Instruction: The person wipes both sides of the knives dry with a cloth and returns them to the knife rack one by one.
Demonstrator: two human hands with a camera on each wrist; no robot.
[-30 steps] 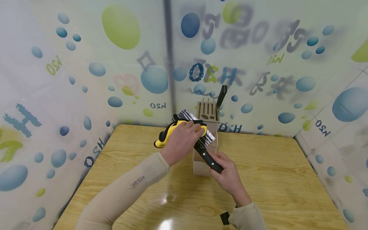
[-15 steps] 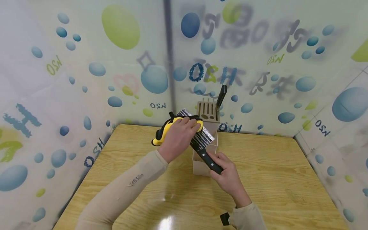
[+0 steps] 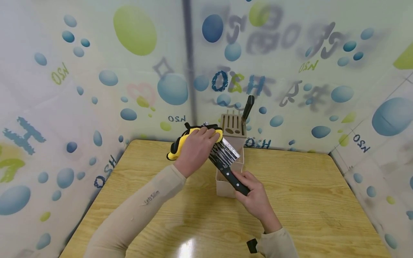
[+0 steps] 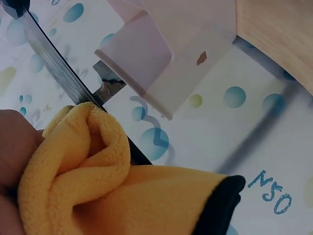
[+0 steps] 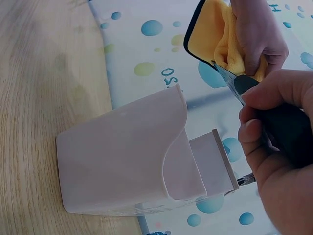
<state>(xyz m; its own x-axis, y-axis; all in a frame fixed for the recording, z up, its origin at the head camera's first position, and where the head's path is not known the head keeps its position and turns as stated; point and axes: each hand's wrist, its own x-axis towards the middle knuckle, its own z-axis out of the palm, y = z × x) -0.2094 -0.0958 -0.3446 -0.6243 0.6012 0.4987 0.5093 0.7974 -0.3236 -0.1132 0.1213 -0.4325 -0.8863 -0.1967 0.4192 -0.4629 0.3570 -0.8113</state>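
Note:
In the head view a broad-bladed kitchen knife [image 3: 226, 154] is held tilted above the table, its shiny blade pointing up and left. My right hand [image 3: 255, 195] grips its black riveted handle [image 3: 237, 182]. My left hand [image 3: 194, 148] pinches a yellow cloth [image 3: 180, 143] with black edging against the blade, covering its far part. The left wrist view shows the cloth [image 4: 142, 196] bunched over the blade [image 4: 58, 63]. From the right wrist, curled fingers and thumb of the right hand [image 5: 283, 196] are seen around the handle, with the cloth [image 5: 210, 34] beyond.
Just behind the knife stands a pale knife holder [image 3: 226, 189] with a slotted top. Another black-handled knife [image 3: 248, 107] sticks up from its right slot. A wooden table [image 3: 297, 200] lies beneath, with a patterned curtain-like wall [image 3: 284, 64] behind it.
My left hand and the cloth have slid left and slightly up along the blade, away from the handle. More of the blade near the handle shows now. The right hand stays nearly still.

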